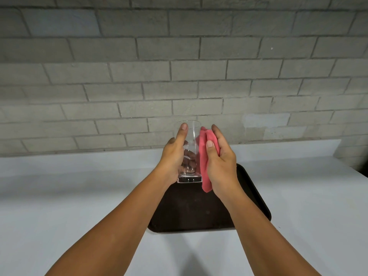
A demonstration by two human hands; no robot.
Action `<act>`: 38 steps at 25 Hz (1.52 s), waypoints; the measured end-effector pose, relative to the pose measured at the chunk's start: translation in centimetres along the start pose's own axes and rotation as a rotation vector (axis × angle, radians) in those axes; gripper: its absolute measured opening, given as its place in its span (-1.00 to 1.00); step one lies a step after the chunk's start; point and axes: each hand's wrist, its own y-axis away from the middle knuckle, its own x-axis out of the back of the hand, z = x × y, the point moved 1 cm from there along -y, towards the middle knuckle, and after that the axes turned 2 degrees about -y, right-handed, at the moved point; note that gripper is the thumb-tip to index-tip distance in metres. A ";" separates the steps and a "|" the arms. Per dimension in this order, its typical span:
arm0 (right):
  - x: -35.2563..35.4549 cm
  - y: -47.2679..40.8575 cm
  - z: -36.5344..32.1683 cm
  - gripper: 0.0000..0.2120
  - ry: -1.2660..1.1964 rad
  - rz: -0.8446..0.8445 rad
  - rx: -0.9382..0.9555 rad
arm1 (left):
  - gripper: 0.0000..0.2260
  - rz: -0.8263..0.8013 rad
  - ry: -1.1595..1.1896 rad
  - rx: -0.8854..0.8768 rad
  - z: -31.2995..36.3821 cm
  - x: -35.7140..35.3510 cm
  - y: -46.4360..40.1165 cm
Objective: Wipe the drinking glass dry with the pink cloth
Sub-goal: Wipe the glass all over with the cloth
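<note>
A tall clear drinking glass [192,136] is held upright in the air above the tray, mouth up. My left hand [174,154] wraps it from the left, thumb lying up its near side and fingers showing through the glass behind. My right hand [220,162] holds a folded pink cloth [204,162] flat against the glass's right side. The cloth hangs down past the glass base.
A dark brown tray [253,194] lies on the white counter [79,196] under my hands, partly hidden by my forearms. A grey brick wall [179,66] rises right behind the counter. The counter's right end drops off near the far right.
</note>
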 end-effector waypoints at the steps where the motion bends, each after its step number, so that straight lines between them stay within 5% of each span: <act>1: -0.3 0.2 -0.5 -0.59 0.026 -0.035 0.031 | -0.26 0.015 -0.009 -0.004 0.1 0.1 0.1; 10: -0.4 1.0 -0.4 -0.54 0.331 -0.342 0.133 | -0.31 -0.091 0.193 0.028 -0.7 0.4 1.9; 19: 0.0 0.8 0.3 -0.55 0.338 -0.165 0.040 | -0.28 -0.109 0.150 0.031 -1.4 -0.3 2.2; 24: -0.1 2.4 1.1 -0.54 0.341 -0.245 0.113 | -0.31 -0.075 0.108 0.027 -1.0 -0.2 1.4; 38: 2.0 0.2 0.9 -0.57 0.231 -0.087 -0.007 | -0.29 -0.131 0.123 0.053 -2.1 -2.9 1.6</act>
